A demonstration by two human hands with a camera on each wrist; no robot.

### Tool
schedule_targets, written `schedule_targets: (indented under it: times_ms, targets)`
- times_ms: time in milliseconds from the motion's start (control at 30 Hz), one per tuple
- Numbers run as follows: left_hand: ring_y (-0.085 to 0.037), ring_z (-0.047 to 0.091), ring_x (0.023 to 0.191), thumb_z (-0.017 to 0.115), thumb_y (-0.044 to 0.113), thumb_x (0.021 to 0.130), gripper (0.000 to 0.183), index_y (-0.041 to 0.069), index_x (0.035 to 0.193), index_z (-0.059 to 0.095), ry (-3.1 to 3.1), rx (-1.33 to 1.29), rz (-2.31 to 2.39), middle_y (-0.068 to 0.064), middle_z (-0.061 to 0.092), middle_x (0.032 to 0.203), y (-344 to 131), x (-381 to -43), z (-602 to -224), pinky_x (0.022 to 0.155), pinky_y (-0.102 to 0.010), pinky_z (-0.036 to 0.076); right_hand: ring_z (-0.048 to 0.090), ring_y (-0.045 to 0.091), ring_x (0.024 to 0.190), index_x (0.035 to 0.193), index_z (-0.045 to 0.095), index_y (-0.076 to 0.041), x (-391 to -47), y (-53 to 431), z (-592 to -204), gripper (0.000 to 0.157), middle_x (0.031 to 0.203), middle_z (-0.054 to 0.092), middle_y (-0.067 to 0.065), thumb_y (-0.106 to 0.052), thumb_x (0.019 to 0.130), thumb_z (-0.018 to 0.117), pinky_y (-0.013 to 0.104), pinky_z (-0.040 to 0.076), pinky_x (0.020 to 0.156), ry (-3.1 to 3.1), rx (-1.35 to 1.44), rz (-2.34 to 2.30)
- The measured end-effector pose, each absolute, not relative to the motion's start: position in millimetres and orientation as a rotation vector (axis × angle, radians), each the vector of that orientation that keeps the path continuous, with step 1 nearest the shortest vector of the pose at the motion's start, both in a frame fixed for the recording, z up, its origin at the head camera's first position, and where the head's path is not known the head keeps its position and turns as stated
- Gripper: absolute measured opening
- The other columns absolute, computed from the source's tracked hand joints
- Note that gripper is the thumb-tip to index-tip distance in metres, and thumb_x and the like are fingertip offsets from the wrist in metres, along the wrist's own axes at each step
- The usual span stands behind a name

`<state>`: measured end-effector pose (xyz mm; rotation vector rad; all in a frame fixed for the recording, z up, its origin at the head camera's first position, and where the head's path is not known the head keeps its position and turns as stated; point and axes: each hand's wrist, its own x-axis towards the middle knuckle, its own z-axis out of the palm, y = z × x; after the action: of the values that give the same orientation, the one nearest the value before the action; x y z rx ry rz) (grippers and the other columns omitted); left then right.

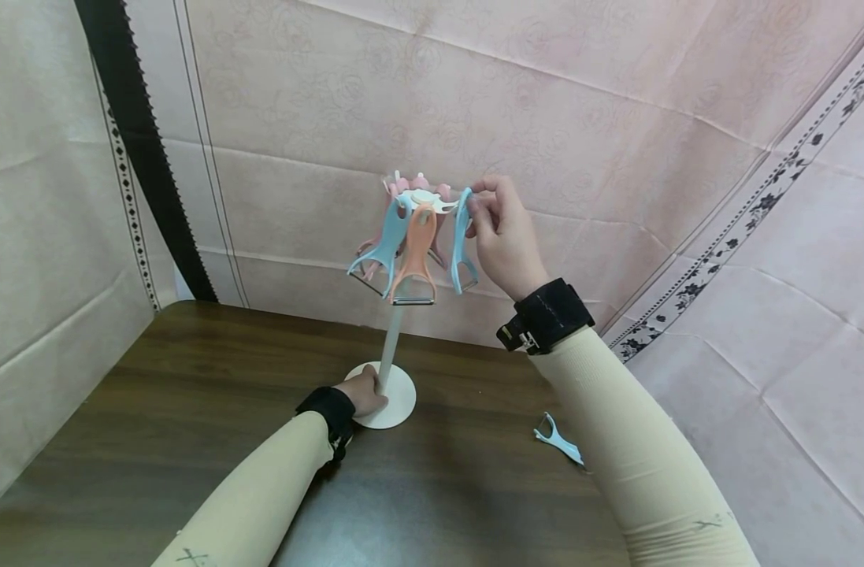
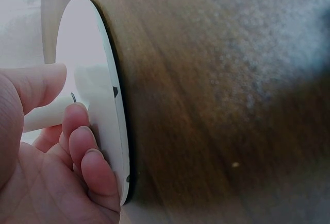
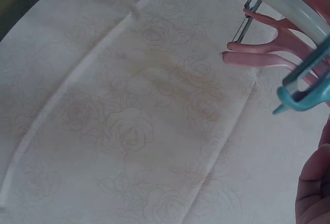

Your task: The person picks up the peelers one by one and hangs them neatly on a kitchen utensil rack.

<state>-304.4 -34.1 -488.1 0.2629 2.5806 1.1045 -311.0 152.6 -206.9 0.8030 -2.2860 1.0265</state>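
A white stand has a round base (image 1: 402,398), a pole (image 1: 391,346) and a hooked top (image 1: 442,206). My left hand (image 1: 364,391) grips the pole just above the base; in the left wrist view its thumb and curled fingers are around it. At the top, my right hand (image 1: 506,240) pinches a blue peeler (image 1: 460,236) by its handle, against the rack's right side, blade end down. An orange peeler (image 1: 420,236) and another blue peeler (image 1: 391,234) hang at the front. Several pink peelers (image 3: 289,41) hang behind, partly hidden.
A light blue peeler (image 1: 562,445) lies on the brown wooden table (image 1: 467,488), beside my right forearm. Patterned cloth (image 1: 318,94) rises behind the table and along both sides. A black strip (image 1: 144,142) runs down the back left corner.
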Motion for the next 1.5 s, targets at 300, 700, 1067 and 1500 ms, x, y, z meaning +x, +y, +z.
schedule_targets:
  times_ms: [300, 700, 1067, 1500]
  targets:
    - [-0.029, 0.057, 0.103, 0.063, 0.015, 0.093, 0.033, -0.004, 0.111, 0.041, 2.583, 0.271, 1.105, -0.020, 0.058, 0.108, -35.0, -304.5, -490.0, 0.093, -0.043, 0.043, 0.060, 0.011, 0.070, 0.123, 0.046, -0.011, -311.2, 146.5, -209.8, 0.020, 0.084, 0.065, 0.003, -0.012, 0.103, 0.045, 0.028, 0.046, 0.062, -2.320, 0.800, 1.006]
    - [-0.028, 0.056, 0.101, 0.061, 0.016, 0.093, 0.033, -0.002, 0.111, 0.041, 2.567, 0.279, 1.113, -0.020, 0.058, 0.110, -35.7, -309.4, -497.6, 0.091, -0.042, 0.043, 0.060, 0.018, 0.074, 0.124, 0.047, -0.008, -315.0, 162.1, -222.3, 0.022, 0.092, 0.065, 0.003, -0.013, 0.102, 0.047, 0.030, 0.047, 0.068, -2.369, 0.736, 1.056]
    - [-0.028, 0.055, 0.103, 0.063, 0.017, 0.093, 0.036, -0.002, 0.113, 0.040, 2.553, 0.231, 1.099, -0.020, 0.057, 0.113, -34.3, -311.5, -497.3, 0.092, -0.044, 0.043, 0.063, 0.020, 0.085, 0.129, 0.048, -0.011, -322.0, 218.9, -286.3, 0.032, 0.100, 0.065, 0.005, -0.024, 0.101, 0.054, 0.037, 0.051, 0.072, -2.775, 0.589, 0.894]
    - [-0.028, 0.055, 0.102, 0.065, 0.017, 0.092, 0.036, -0.001, 0.111, 0.041, 2.544, 0.236, 1.108, -0.018, 0.057, 0.109, -34.1, -316.3, -504.7, 0.095, -0.044, 0.041, 0.055, 0.038, 0.115, 0.135, 0.046, -0.002, -320.6, 302.2, -373.8, 0.051, 0.127, 0.056, 0.023, -0.028, 0.095, 0.063, 0.051, 0.044, 0.092, -3.281, 0.361, 0.588]
